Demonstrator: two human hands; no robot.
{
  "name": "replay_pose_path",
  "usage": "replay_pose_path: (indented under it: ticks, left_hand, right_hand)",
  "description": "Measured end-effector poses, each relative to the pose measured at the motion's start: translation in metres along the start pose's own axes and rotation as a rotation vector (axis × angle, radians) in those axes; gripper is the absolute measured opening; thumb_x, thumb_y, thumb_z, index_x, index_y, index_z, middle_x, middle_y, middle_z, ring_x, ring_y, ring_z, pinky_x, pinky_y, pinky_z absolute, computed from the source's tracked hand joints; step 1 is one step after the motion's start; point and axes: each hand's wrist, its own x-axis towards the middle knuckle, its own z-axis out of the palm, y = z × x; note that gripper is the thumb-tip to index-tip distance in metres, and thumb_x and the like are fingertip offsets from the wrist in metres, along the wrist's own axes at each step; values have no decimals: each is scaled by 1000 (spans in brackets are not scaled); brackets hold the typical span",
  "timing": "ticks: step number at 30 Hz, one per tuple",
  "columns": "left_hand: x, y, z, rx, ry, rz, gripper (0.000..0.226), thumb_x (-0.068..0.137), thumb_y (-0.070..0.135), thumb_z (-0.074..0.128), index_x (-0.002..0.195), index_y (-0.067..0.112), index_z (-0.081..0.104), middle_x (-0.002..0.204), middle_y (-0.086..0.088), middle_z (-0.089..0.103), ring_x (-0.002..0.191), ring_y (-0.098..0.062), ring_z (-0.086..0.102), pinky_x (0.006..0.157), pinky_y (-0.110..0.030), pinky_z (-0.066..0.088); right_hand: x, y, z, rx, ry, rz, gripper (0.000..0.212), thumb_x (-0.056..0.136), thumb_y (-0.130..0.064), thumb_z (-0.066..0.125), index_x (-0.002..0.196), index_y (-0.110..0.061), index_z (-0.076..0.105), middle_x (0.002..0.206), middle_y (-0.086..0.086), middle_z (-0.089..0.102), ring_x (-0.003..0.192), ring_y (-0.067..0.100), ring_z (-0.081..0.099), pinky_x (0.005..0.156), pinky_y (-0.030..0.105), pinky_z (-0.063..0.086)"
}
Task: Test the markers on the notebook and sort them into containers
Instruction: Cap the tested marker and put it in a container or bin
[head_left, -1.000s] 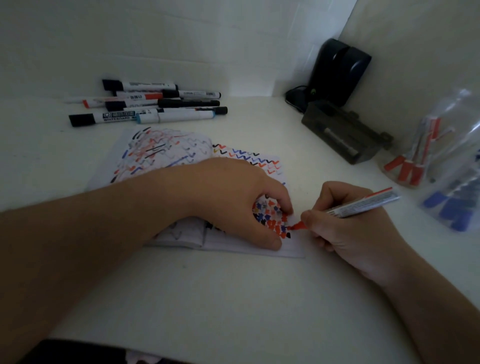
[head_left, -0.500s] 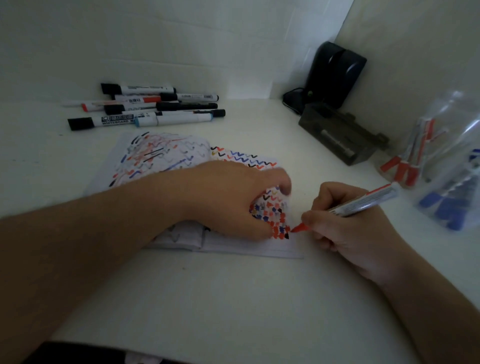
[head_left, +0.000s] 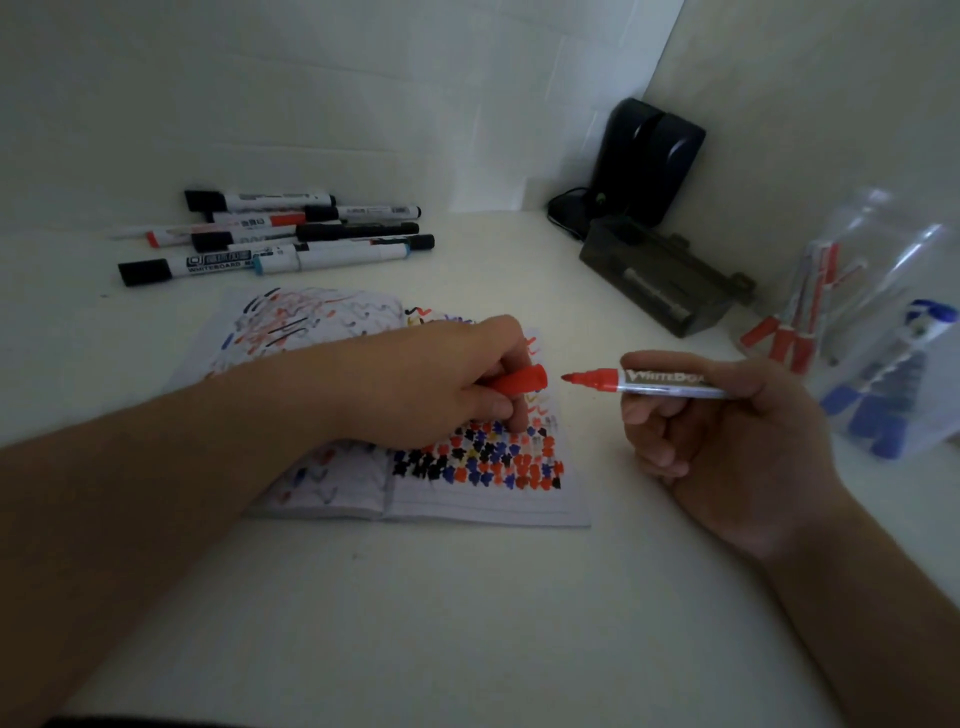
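A smooth, pale bench (head_left: 467, 613) is seen nearest. On it an open paper notebook (head_left: 467, 499) is spread, its pages covered with red, blue and black blots and zigzags. Above the notebook, a red cylindrical cap (head_left: 519, 382) is pinched in the curled fingers of the left hand (head_left: 431, 384). Just beside its open end, apart from it, the red felt tip of a whiteboard marker (head_left: 644, 383) is pointed; its glossy barrel is gripped by the right hand (head_left: 727, 441). Farther right, clear plastic containers (head_left: 883, 332) are filled with red and blue markers. At the back, loose markers (head_left: 291, 239) are heaped.
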Motion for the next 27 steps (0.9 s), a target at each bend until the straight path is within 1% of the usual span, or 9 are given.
replay_pose_path:
  ticks: [3,6,10,13,15,17,20,23,27]
  left_hand:
    - [0,1,1,11,-3,-5,14,104,28,57,109,39,49,104,30,70,94,15,61,78,-15,46]
    - [0,1,1,20,-1,-3,13,103,30,57,112,37,50,102,30,70,94,15,62,82,-16,48]
    - [0,1,1,34,-4,5,12,102,35,58,112,39,53,103,29,71,95,14,62,84,-17,49]
    - [0,3,-2,-11,3,25,9,101,34,59,109,40,59,101,30,72,93,12,64,83,-20,50]
    - [-1,3,-5,-85,22,48,10,100,32,61,104,41,64,96,27,74,89,7,67,80,-18,51]
    - [-2,2,-9,-195,59,65,9,89,38,69,97,40,71,90,20,77,83,-1,70,78,-14,52]
    - [-4,-6,-13,-285,76,87,17,68,42,79,84,35,78,80,8,78,74,-8,72,75,-20,57]
    - [-3,-10,-13,-285,49,84,12,63,40,82,73,34,77,75,7,77,70,-6,71,73,-19,56]
    - [-1,-11,-12,-215,34,36,15,63,41,81,75,32,76,75,12,76,70,-1,68,68,-11,51]
  right_hand:
    - [2,2,-2,-40,-44,-12,37,70,-32,56,91,-6,74,75,18,67,53,25,44,46,24,28]
    - [3,4,-5,-128,-60,-22,38,62,-37,74,87,-10,63,81,21,70,53,26,45,47,31,23]
    - [3,7,1,-257,-3,-39,14,83,-19,58,81,-10,67,86,22,72,54,23,44,43,24,31]
    - [0,7,4,-306,31,-51,14,93,-18,65,92,-6,73,87,18,72,57,20,44,45,23,33]
    - [-2,5,3,-282,25,-51,21,88,-27,68,90,-8,75,87,15,72,59,19,44,47,24,34]
    - [-3,4,1,-276,0,-48,29,82,-37,76,91,-10,78,88,12,73,61,18,45,49,24,33]
    - [-2,7,-3,-287,-64,-57,47,72,-48,87,99,-11,79,89,12,75,61,17,48,51,24,34]
    - [-2,7,-3,-321,-139,-60,47,76,-47,84,106,-11,79,93,16,76,61,19,49,52,23,38]
    - [-1,6,-2,-385,-130,-59,45,77,-45,83,106,-11,78,95,19,76,62,21,50,51,23,39]
